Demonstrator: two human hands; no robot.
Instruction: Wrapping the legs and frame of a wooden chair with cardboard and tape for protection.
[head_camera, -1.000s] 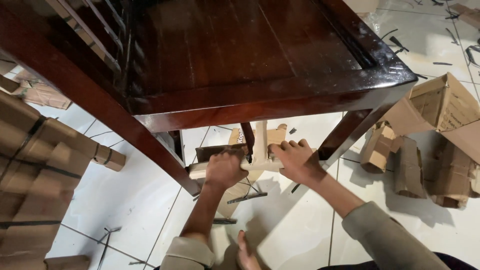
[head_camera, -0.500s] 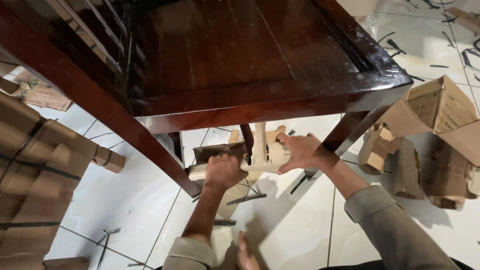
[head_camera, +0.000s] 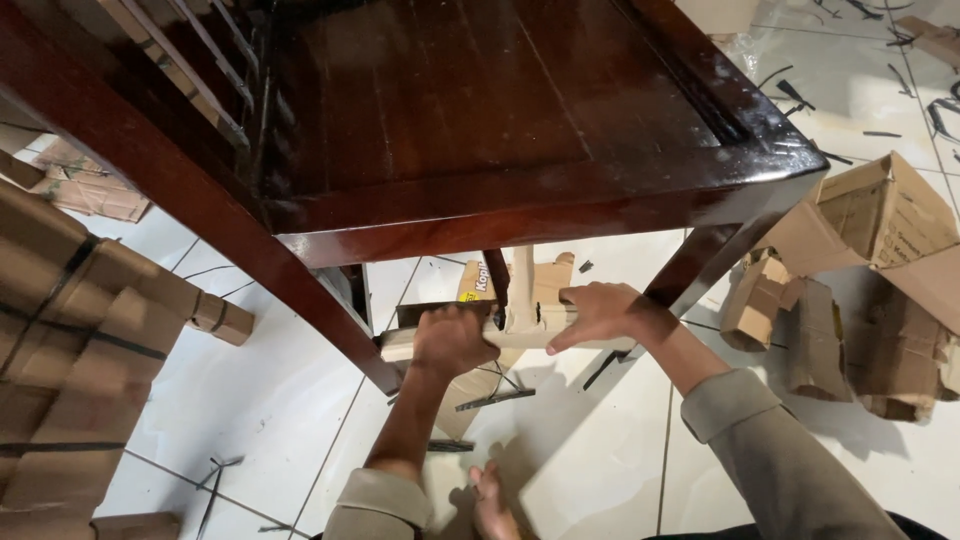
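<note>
Cardboard wrap still on the chair's low rail.
Left hand (head_camera: 455, 340) gripped the wrap (head_camera: 520, 325) under the chair (head_camera: 480, 120); right hand (head_camera: 598, 312) lay open on it; loose cardboard (head_camera: 880, 210) lay nearby.

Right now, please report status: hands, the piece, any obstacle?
Left hand shut on cardboard-wrapped rail. Right hand open, fingers on it. Dark chair seat overhangs, hiding part.

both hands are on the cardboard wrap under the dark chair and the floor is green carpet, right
Not quite. The floor is white tile, not green carpet, as the head view shows. The rest holds: the left hand and right hand are both on the cardboard wrap under the dark chair.
</note>
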